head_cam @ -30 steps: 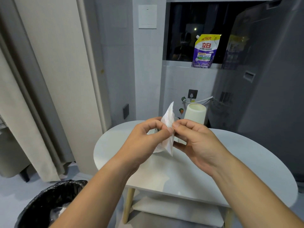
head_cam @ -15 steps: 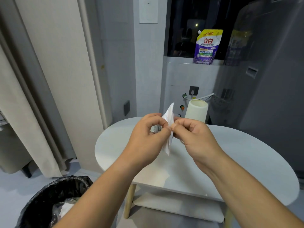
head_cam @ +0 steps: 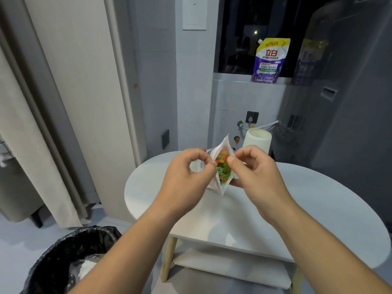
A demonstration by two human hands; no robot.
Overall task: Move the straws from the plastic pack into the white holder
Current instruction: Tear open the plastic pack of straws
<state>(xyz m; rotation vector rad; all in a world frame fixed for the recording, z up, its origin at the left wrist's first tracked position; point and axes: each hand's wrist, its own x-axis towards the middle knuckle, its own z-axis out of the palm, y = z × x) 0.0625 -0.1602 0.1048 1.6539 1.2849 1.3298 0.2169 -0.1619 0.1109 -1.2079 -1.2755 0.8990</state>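
Note:
I hold a white plastic pack (head_cam: 221,188) upright above the round white table (head_cam: 318,204). My left hand (head_cam: 188,177) pinches its left lip and my right hand (head_cam: 254,175) pinches its right lip, so the mouth gapes. Inside show the ends of several coloured straws (head_cam: 222,167), green, orange and yellow. The white holder (head_cam: 257,140), a tall cylinder with an open top, stands on the table just behind my right hand.
A bin with a black bag (head_cam: 70,259) stands on the floor at lower left. A purple detergent pouch (head_cam: 269,60) sits on the ledge behind. A grey appliance (head_cam: 350,102) fills the right side, and a curtain (head_cam: 42,124) hangs left.
The pack's mouth was pinched flat between my fingers; now my hands have drawn apart and it is open, showing the straws.

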